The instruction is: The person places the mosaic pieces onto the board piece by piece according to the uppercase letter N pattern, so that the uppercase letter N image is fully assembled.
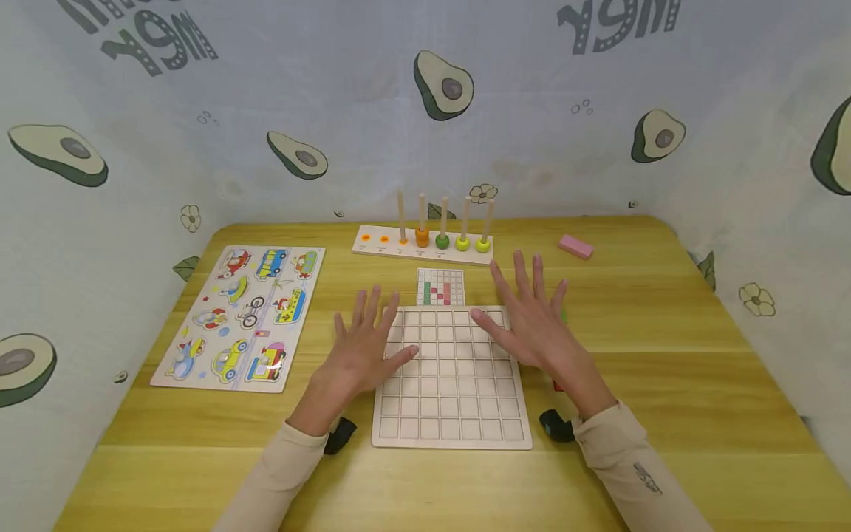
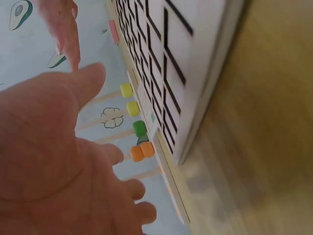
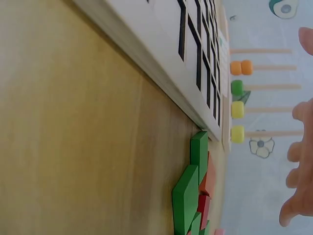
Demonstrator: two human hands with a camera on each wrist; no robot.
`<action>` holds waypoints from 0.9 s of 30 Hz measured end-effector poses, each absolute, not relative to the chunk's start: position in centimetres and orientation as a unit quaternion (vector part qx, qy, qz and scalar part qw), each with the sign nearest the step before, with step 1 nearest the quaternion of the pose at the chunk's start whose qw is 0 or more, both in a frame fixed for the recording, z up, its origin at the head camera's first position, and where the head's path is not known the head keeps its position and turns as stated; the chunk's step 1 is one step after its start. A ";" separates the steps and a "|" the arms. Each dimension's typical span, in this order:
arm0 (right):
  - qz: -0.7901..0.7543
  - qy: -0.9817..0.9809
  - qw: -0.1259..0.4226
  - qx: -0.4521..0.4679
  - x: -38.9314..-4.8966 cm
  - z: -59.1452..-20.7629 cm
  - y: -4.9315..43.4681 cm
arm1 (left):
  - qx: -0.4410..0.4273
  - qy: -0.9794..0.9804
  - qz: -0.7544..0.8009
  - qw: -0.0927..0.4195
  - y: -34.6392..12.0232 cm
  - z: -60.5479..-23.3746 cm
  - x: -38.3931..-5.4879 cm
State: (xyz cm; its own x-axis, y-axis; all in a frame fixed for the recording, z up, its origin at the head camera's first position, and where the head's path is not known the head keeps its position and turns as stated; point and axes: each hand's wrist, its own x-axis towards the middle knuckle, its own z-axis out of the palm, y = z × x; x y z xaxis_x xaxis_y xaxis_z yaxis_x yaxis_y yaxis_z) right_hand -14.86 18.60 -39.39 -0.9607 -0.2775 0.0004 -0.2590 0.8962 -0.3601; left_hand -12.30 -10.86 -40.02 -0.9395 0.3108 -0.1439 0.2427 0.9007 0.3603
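Note:
A pale wooden grid board [image 1: 452, 406] lies flat on the table, its squares bare. My left hand [image 1: 362, 355] spreads its fingers over the board's left edge, holding nothing. Over the upper right corner, my right hand [image 1: 532, 321] is likewise spread wide and holds nothing. Just beyond the board's far edge lies a small card [image 1: 440, 287] printed with a grid of green, red and pink squares. Green blocks [image 3: 186, 196] and red blocks [image 3: 204, 210] lie beside the board's right side in the right wrist view; in the head view my right hand and forearm mostly hide them.
Behind the card stands a peg rack [image 1: 425, 255] with orange, green and yellow beads on upright pegs. A vehicle picture puzzle [image 1: 255, 336] lies at the left. One pink block [image 1: 575, 247] sits at the back right. Patterned cloth [image 1: 372, 89] hangs around the table.

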 end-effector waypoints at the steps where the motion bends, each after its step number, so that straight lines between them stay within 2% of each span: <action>1: -0.181 0.973 0.025 -0.139 -14.8 -39.4 18.6 | 0.148 0.966 0.178 0.112 -11.1 -40.1 -12.2; 7: -0.176 0.973 0.019 -0.149 -14.3 -39.0 18.6 | 0.174 0.946 0.223 0.161 -12.5 -40.4 -10.9; 16: -0.219 0.957 0.030 -0.188 -13.8 -38.3 20.6 | 0.203 0.922 0.268 0.190 -14.1 -41.0 -8.8; 23: -0.260 0.938 0.073 -0.216 -14.0 -38.1 23.2 | 0.236 0.913 0.286 0.169 -15.6 -42.1 -7.9; 27: -0.274 0.934 0.075 -0.215 -13.9 -37.9 24.6 | 0.252 0.909 0.301 0.143 -16.3 -42.8 -7.9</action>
State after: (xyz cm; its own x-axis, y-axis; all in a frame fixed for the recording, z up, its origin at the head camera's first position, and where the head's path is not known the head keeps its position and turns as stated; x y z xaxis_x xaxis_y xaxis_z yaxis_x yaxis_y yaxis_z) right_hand -13.93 24.58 -37.89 -0.8964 -0.4426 -0.0231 -0.3599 0.7574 -0.5448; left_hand -7.90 -16.33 -42.77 -0.8322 0.5438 -0.1083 0.3715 0.6918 0.6192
